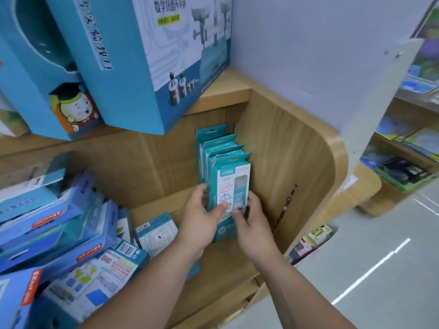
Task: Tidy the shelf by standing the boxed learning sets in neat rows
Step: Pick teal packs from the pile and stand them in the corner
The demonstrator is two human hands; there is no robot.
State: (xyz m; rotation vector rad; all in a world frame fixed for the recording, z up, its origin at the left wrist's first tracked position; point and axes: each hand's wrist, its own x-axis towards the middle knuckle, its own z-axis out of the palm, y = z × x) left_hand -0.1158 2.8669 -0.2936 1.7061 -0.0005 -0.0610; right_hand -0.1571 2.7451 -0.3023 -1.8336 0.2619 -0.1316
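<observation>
A row of several slim teal boxed learning sets [219, 148] stands upright on the wooden shelf [237, 262], close to its right side wall. The front teal box [231, 176] shows coloured shapes on a white panel. My left hand [202, 219] grips its left edge, thumb on the front face. My right hand [251, 222] holds its lower right side, fingers wrapped around the edge. A white and teal box [156, 233] lies flat on the shelf to the left of my hands.
A jumbled heap of blue boxes [59, 229] fills the shelf's left side. Large blue boxes [133, 55] stand on the shelf above and overhang it. The shelf's curved wooden side wall [297, 162] is at the right, with grey floor [380, 269] beyond.
</observation>
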